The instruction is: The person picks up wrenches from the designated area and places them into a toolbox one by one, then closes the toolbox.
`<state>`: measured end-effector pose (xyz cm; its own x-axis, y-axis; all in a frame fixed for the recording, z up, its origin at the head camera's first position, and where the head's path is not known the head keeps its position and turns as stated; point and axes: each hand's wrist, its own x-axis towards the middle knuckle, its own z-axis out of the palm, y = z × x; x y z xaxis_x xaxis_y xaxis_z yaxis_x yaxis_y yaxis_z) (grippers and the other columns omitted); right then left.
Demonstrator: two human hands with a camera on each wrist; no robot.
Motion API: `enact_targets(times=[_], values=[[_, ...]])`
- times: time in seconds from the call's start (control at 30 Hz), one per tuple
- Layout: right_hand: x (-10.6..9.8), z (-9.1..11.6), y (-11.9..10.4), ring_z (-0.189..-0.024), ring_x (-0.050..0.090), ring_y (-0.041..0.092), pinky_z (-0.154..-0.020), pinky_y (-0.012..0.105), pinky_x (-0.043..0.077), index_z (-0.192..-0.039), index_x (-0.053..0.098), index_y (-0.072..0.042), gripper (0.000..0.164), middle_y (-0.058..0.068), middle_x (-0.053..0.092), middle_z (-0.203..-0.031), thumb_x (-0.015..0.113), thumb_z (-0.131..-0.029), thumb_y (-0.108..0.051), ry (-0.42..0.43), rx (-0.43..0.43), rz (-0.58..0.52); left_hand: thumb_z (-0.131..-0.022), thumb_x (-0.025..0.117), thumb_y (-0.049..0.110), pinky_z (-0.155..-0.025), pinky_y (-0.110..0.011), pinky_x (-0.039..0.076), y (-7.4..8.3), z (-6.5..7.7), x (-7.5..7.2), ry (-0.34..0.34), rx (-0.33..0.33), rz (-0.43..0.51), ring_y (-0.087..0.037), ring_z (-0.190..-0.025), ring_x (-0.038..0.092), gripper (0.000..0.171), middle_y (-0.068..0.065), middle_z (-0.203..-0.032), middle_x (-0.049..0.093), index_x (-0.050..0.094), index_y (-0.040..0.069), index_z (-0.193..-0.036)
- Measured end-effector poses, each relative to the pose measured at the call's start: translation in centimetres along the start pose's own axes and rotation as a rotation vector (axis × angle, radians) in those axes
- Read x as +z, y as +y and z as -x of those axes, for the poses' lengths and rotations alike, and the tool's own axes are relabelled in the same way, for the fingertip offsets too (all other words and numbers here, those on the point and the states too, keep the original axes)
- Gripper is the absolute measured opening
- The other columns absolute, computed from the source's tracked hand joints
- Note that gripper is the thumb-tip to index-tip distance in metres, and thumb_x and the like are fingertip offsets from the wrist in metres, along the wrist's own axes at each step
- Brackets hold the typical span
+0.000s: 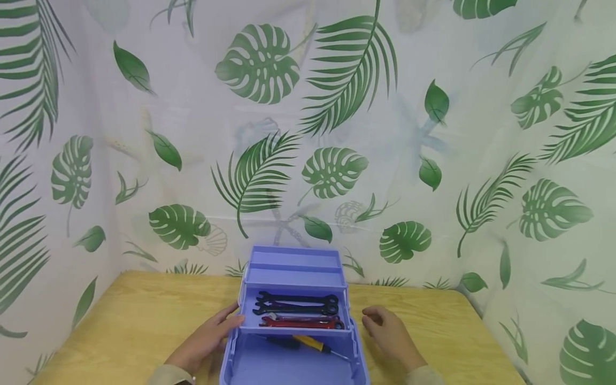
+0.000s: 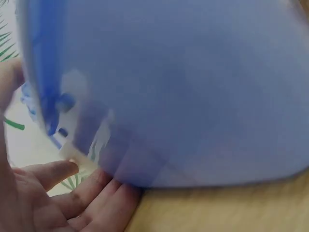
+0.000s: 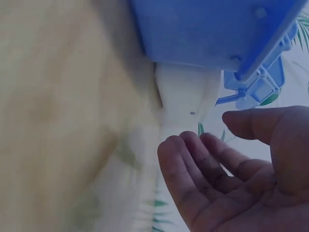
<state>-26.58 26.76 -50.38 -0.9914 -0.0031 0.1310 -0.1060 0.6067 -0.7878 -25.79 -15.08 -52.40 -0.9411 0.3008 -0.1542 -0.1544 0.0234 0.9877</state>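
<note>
A blue-violet cantilever toolbox (image 1: 284, 369) stands unfolded, its stepped trays (image 1: 295, 275) raised toward the back. My left hand (image 1: 209, 337) is at its left side, thumb by the corner of the wrench tray; in the left wrist view the fingers (image 2: 91, 195) lie fairly straight along the box wall. Off the right side is my right hand (image 1: 392, 334), holding nothing, its fingers loosely bent and apart from the box in the right wrist view. Several dark combination wrenches (image 1: 298, 309) and a red wrench (image 1: 303, 324) lie across the middle tray.
In the bottom compartment, partly under the tray, lies a screwdriver (image 1: 310, 343) with a yellow and black handle, beside a dark handle (image 1: 284, 341). A wooden table (image 1: 159, 305) carries the box. Close behind hangs a leaf-print curtain (image 1: 337, 224), which also closes both sides.
</note>
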Motion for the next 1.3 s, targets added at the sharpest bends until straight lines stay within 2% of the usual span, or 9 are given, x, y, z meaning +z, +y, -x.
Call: enact_targets(times=[0.07,0.17,0.23,0.3,0.43,0.57,0.83,1.13,1.3], values=[[0.3,-1.0,-0.2,-0.087,0.07,0.021,-0.076,0.033,0.061,-0.12,0.066,0.007,0.024,0.013,0.072,-0.102,0.06,-0.102,-0.008,-0.029,0.057,-0.105,-0.107,0.044,0.041,-0.097,-0.048,0.057,0.2,-0.7,-0.4,0.011,-0.019,0.027,-0.037,-0.12,0.066,0.075,-0.032,-0.141,0.057,0.021,-0.008,-0.16],[0.9,-2.4,-0.6,-0.092,0.072,0.027,-0.08,0.041,0.063,-0.124,0.061,0.013,0.03,0.019,0.07,-0.104,0.054,-0.105,-0.008,-0.06,0.127,-0.23,-0.106,0.042,0.037,-0.094,-0.044,0.059,0.3,-1.8,-1.0,0.104,-0.045,0.056,-0.034,-0.116,0.069,0.069,-0.031,-0.134,0.063,0.033,-0.01,-0.155],[1.3,-3.1,-0.9,-0.094,0.072,0.029,-0.081,0.043,0.063,-0.124,0.061,0.014,0.031,0.018,0.071,-0.103,0.052,-0.106,-0.01,-0.078,0.156,-0.263,-0.106,0.045,0.034,-0.094,-0.043,0.059,0.3,-2.5,-1.4,0.167,-0.046,0.051,-0.034,-0.116,0.069,0.064,-0.03,-0.133,0.064,0.041,-0.011,-0.151],[1.7,-3.7,-1.0,-0.095,0.073,0.03,-0.082,0.043,0.063,-0.122,0.063,0.014,0.032,0.016,0.072,-0.101,0.051,-0.107,-0.012,-0.093,0.164,-0.268,-0.108,0.048,0.031,-0.097,-0.044,0.058,0.2,-3.1,-1.6,0.194,-0.031,0.031,-0.037,-0.12,0.067,0.059,-0.031,-0.134,0.063,0.045,-0.012,-0.148],[2.1,-4.3,-1.2,-0.097,0.074,0.032,-0.083,0.044,0.062,-0.117,0.067,0.011,0.033,0.014,0.074,-0.1,0.051,-0.107,-0.016,-0.102,0.164,-0.24,-0.109,0.051,0.033,-0.1,-0.047,0.056,-0.1,-4.2,-1.7,0.196,0.001,-0.008,-0.04,-0.126,0.063,0.055,-0.029,-0.136,0.062,0.052,-0.01,-0.144],[2.1,-4.5,-1.5,-0.098,0.074,0.031,-0.085,0.046,0.062,-0.116,0.069,0.009,0.034,0.016,0.075,-0.103,0.052,-0.107,-0.019,-0.099,0.175,-0.247,-0.106,0.057,0.038,-0.098,-0.047,0.057,0.0,-4.8,-1.7,0.203,0.005,-0.045,-0.039,-0.123,0.065,0.058,-0.027,-0.131,0.066,0.056,-0.008,-0.141],[2.2,-4.7,-1.5,-0.099,0.074,0.033,-0.087,0.047,0.061,-0.121,0.067,0.01,0.035,0.02,0.075,-0.109,0.053,-0.106,-0.018,-0.107,0.163,-0.276,-0.105,0.062,0.03,-0.096,-0.046,0.058,0.4,-4.9,-1.7,0.177,-0.022,-0.07,-0.036,-0.117,0.069,0.057,-0.024,-0.128,0.069,0.051,-0.006,-0.147],[2.5,-4.8,-0.9,-0.1,0.073,0.028,-0.087,0.042,0.062,-0.122,0.066,0.012,0.029,0.02,0.073,-0.112,0.053,-0.106,-0.007,-0.144,0.076,-0.274,-0.102,0.062,0.019,-0.094,-0.047,0.059,0.5,-4.9,-1.5,0.173,-0.016,-0.087,-0.036,-0.114,0.07,0.054,-0.024,-0.125,0.071,0.049,-0.008,-0.148],[2.3,-4.8,-0.8,-0.101,0.073,0.028,-0.087,0.04,0.062,-0.121,0.068,0.012,0.028,0.021,0.073,-0.113,0.054,-0.105,-0.006,-0.14,0.035,-0.265,-0.103,0.061,0.02,-0.097,-0.049,0.057,0.7,-4.9,-1.5,0.172,-0.008,-0.099,-0.038,-0.118,0.068,0.053,-0.025,-0.129,0.068,0.049,-0.005,-0.149]])
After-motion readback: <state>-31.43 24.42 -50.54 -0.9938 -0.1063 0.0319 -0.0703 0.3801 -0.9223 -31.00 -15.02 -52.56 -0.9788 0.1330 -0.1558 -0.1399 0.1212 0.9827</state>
